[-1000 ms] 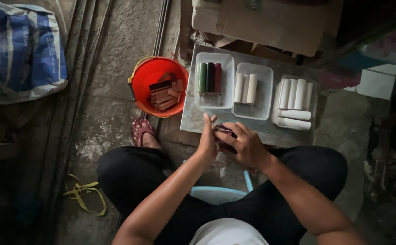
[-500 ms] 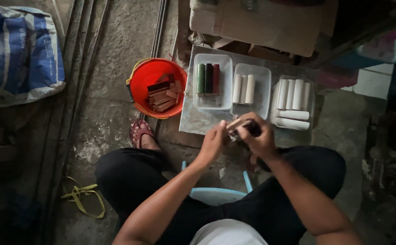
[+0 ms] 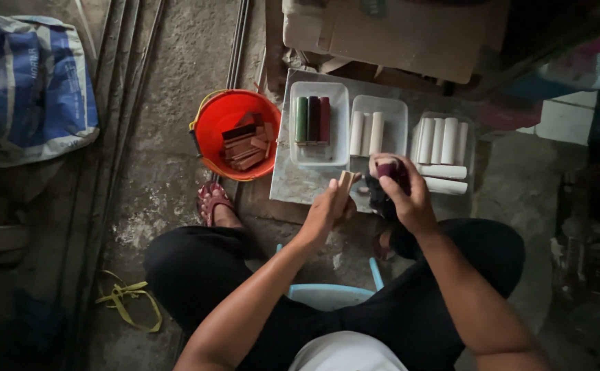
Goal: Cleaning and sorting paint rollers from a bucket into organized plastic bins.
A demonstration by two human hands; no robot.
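Left hand (image 3: pixel 329 209) – fingers pinched a small pale wooden block (image 3: pixel 345 181) | right hand (image 3: pixel 404 196) – fingers curled around a dark maroon cloth (image 3: pixel 386 180)

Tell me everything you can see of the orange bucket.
The orange bucket is round and looks like plastic, with a pale yellowish handle lying along its left rim. It stands upright on the concrete floor, close against the left edge of the low grey slab that carries the white trays. Inside lies a loose pile of small reddish-brown wooden blocks. A sandalled foot sits just below it. Neither hand touches it.
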